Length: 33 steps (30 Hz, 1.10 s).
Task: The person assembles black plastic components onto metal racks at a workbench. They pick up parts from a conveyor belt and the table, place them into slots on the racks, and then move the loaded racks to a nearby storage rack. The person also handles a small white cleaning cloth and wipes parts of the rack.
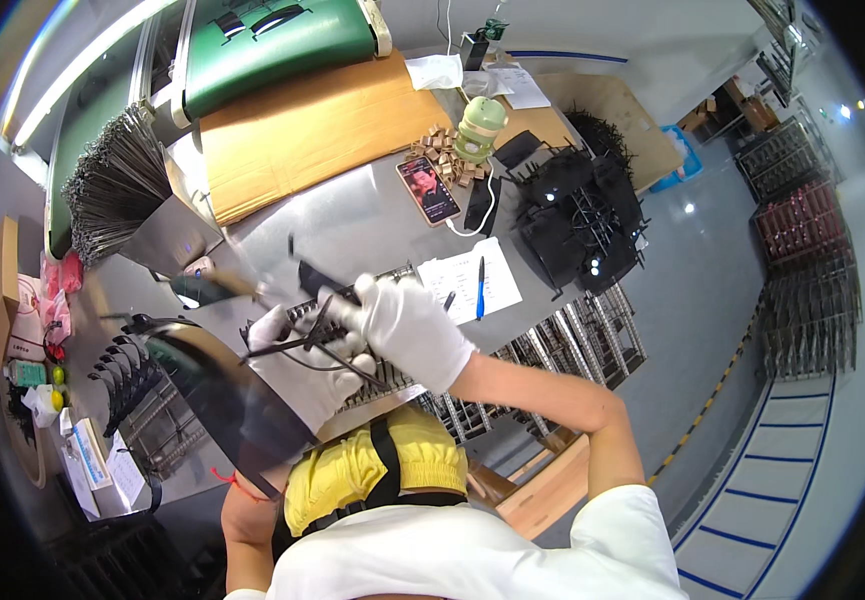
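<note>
My left hand [302,385], in a white glove, is closed around several thin black wire parts [302,343] that cross in front of my lap. My right hand [407,328], also gloved, comes over them from the right with its fingers bent in on the same parts. Its fingertips are smeared by motion. A small black flat piece [320,280] sticks up beside these fingers. A large dark curved panel [227,395] hides most of my left forearm. Under both hands, a rack with black prongs [382,385] shows in part.
A phone [428,192] on a white cable lies by small brown blocks [438,150] and a green bottle-shaped device [479,128]. Black parts [582,215] are heaped at the right, a bundle of thin rods [117,185] at the left. A blue pen [480,290] lies on paper [502,275]. Behind is cardboard [312,130].
</note>
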Motion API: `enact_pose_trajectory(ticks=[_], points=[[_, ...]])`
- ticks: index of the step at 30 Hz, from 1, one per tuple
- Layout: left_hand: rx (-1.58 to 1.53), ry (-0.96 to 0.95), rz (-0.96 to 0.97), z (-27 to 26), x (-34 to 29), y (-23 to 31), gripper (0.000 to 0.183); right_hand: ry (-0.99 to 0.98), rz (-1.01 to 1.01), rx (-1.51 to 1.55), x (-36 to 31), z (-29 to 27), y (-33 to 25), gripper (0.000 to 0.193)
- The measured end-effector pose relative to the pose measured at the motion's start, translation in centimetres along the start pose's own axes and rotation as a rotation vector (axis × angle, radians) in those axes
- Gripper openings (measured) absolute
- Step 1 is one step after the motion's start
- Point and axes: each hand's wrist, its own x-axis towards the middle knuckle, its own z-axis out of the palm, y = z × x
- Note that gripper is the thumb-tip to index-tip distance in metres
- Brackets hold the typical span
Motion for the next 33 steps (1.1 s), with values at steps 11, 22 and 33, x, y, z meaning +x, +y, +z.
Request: enact_pose_trajectory(ticks=[11,22,33], points=[[-0.293,-0.611,0.157,-3.9,-5.1,5.8,0.063,-0.310,0.666,1.102,-4.5,11.2,6.4,0.076],[-0.365,-0.557,0.205,-5.9,-5.4,5.2,0.074,-0.212,0.679,1.322,-4.8,11.1,6.0,0.074],[-0.355,-0.479,0.212,-7.0,-5.8,6.0,0.074,-0.336,0.999,1.537,-5.0,8.7,8.1,0.070]])
